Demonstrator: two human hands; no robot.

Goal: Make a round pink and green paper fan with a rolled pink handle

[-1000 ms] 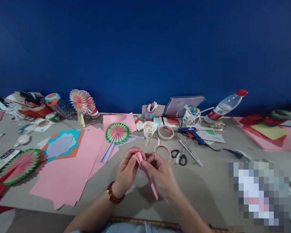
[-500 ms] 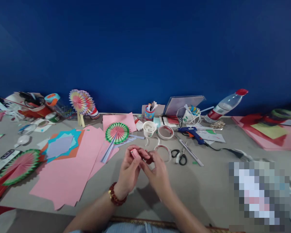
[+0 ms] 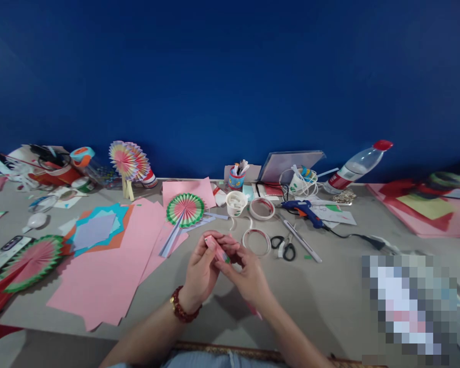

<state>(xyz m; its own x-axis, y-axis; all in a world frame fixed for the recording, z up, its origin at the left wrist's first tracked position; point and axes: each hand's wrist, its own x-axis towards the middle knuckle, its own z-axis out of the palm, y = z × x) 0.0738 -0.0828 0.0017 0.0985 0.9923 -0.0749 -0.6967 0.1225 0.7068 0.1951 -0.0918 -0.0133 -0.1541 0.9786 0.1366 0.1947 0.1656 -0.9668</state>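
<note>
A narrow folded strip of pink paper [image 3: 215, 247] with green at its near end is held between my two hands, above the grey table. My left hand [image 3: 202, 267], a beaded bracelet on its wrist, is closed around the strip's upper part. My right hand [image 3: 249, 271] pinches the lower, green end with thumb and fingers. Below my right palm another bit of pink paper [image 3: 255, 309] shows; whether it joins the strip is hidden. Beyond my hands lies a round pleated paper fan [image 3: 185, 209], pink with a green rim.
Pink sheets [image 3: 103, 286] and blue cut paper [image 3: 95, 230] lie to the left. Tape rolls [image 3: 262, 209], scissors [image 3: 289, 250], a craft knife [image 3: 302, 241] and a blue glue gun [image 3: 306, 212] lie ahead right. A bottle [image 3: 354, 168] leans at the back; a white cup [image 3: 236, 204] stands centrally.
The pink strip has become more visible between my hands, its green end now exposed. My right hand has shifted slightly, and pink paper shows below it.
</note>
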